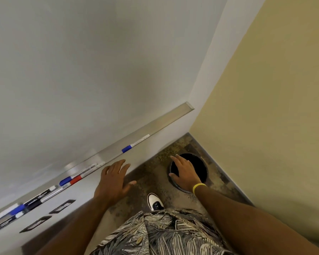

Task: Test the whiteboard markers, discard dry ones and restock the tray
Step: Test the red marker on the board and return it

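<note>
Aluminium tray [169,118] under the whiteboard [81,70] holds the markers [75,180]: blue-capped marker [135,143] near its right end, others clustered leftward. Right hand [185,173] spread, empty, over the bin [201,168]; left hand [112,179] likewise, beside the tray's front edge. Probably discard step; next: pick an untested marker. Barrel print unreadable.

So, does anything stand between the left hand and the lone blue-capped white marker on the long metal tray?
Nothing visible does. The left hand, open and empty, is in front of the long metal tray; only bare tray edge lies between it and the blue-capped white marker further right.
</note>
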Motion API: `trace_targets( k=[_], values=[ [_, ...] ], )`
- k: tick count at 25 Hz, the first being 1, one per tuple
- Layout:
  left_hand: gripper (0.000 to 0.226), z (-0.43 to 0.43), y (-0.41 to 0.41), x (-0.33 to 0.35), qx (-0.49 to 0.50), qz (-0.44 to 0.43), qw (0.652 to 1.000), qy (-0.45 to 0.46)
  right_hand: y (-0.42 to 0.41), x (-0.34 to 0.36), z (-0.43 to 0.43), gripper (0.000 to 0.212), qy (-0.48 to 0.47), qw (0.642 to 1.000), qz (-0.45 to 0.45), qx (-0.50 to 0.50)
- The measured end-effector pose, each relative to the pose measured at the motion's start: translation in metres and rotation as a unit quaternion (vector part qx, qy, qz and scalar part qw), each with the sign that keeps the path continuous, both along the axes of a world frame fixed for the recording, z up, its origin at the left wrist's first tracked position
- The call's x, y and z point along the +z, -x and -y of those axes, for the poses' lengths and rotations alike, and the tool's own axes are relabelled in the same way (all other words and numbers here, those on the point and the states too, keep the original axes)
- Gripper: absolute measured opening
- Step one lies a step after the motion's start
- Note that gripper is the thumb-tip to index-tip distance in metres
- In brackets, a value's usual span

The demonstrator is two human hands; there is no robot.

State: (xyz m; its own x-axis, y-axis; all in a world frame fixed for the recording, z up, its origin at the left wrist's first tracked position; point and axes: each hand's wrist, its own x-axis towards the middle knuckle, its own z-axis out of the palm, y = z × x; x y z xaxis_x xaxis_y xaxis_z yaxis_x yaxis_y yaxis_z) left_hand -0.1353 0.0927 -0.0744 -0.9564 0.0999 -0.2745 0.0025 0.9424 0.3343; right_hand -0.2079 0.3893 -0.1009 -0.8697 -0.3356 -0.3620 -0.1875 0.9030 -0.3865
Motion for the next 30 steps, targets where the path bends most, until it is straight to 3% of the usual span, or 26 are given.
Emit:
trace_targets(
  k=[3, 11, 19, 26, 30],
  values=[
    [0.118, 0.02, -0.024, 0.0, 0.042, -0.007, 0.999, 0.001, -0.001, -0.001, 0.04, 0.074, 0.007, 0.997, -0.032, 0.067],
    [0.093, 0.073, -0.082, -0.014, 0.142, -0.026, 0.988, 0.051, -0.004, 0.007, 0.138, 0.076, 0.046, 0.971, -0.104, 0.208],
    [0.094, 0.116, -0.127, -0.026, 0.235, -0.006, 0.965, 0.117, -0.018, 0.019, 0.216, 0.084, 0.001, 0.946, -0.092, 0.312],
    [0.099, 0.144, -0.139, -0.031, 0.274, 0.002, 0.953, 0.132, -0.011, 0.017, 0.269, 0.073, -0.012, 0.932, -0.083, 0.353],
    [0.094, 0.16, -0.135, -0.026, 0.279, 0.002, 0.951, 0.136, -0.003, 0.02, 0.298, 0.05, 0.006, 0.924, -0.112, 0.367]
  ],
)
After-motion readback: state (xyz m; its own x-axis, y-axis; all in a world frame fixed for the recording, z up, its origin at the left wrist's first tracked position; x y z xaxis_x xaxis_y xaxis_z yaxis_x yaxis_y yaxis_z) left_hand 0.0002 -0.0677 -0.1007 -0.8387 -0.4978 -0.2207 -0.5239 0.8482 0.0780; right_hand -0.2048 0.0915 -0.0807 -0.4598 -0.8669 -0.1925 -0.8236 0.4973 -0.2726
